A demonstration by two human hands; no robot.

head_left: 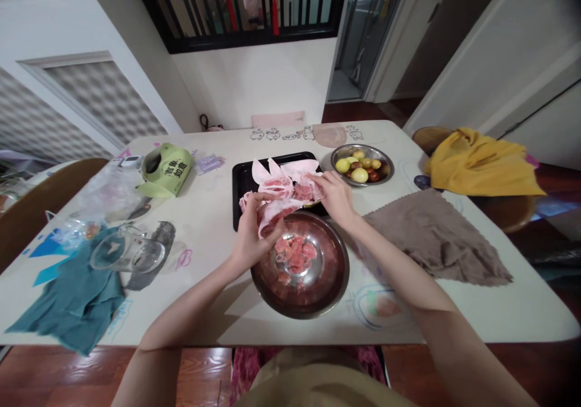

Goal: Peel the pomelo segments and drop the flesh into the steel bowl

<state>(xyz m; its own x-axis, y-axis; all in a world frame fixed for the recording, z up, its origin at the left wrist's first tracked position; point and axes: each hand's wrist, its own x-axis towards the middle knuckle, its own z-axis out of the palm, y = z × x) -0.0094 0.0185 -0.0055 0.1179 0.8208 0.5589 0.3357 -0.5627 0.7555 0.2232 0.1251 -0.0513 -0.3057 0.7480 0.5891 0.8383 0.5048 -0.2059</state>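
Observation:
A partly opened pomelo with pinkish-white pith and peel [265, 175] lies over the black tray [236, 198], in the middle of the table. My left hand [255, 232] is closed around a pale pink pomelo piece [276, 214], thumb below and fingers above, over the far rim of the bowl. On the other side, my right hand [336, 196] grips the pomelo's right part with bent fingers; its fingertips are partly hidden. Just below both hands stands a steel bowl [329, 292] with several torn chunks of pink pomelo flesh [296, 253] at its bottom.
A smaller steel bowl [389, 171] of mixed small fruit stands behind my right hand. To the right lies a brown cloth [431, 234]. On the left are a glass jug [129, 249], a teal cloth [77, 298], a green visor-like item [167, 168] and plastic bags [106, 192].

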